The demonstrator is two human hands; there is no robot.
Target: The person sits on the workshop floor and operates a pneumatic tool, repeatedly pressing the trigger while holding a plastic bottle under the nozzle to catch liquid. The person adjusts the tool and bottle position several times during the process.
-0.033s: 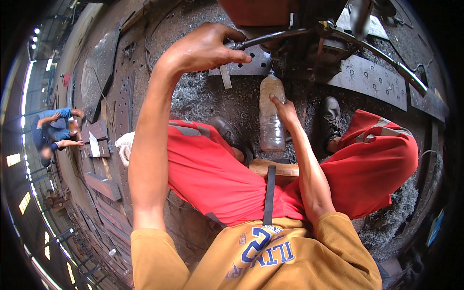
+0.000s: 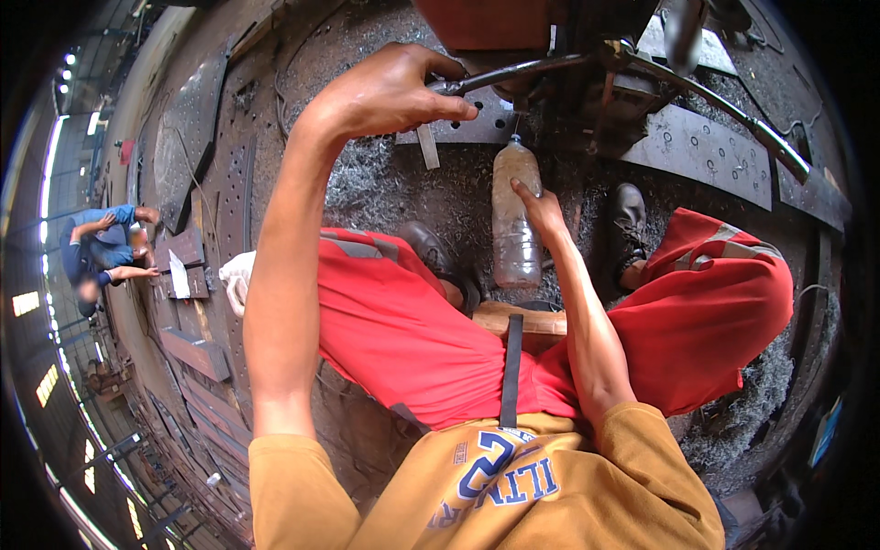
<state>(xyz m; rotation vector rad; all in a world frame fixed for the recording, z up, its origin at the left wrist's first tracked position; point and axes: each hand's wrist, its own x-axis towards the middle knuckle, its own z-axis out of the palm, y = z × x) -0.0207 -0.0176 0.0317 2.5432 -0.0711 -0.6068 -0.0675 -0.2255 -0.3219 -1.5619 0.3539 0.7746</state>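
Observation:
My left hand (image 2: 390, 90) is closed around the tip of a dark metal lever (image 2: 527, 68), one of the long arms of a drilling machine (image 2: 490, 26) at the top of the view. Between my feet, my right hand (image 2: 543, 211) grips a clear plastic bottle (image 2: 516, 246) holding cloudy liquid. The bottle's narrow top points at the machine, close to a holed steel plate (image 2: 445, 130) under it. The fingers behind the bottle are hidden; my thumb shows on its side.
Metal shavings (image 2: 362, 174) litter the floor. Another drilled steel plate (image 2: 706, 151) lies at the right, beneath a second lever arm (image 2: 733, 115). A wooden block (image 2: 495, 316) is between my legs. Far left, a person (image 2: 105, 243) crouches by steel plates.

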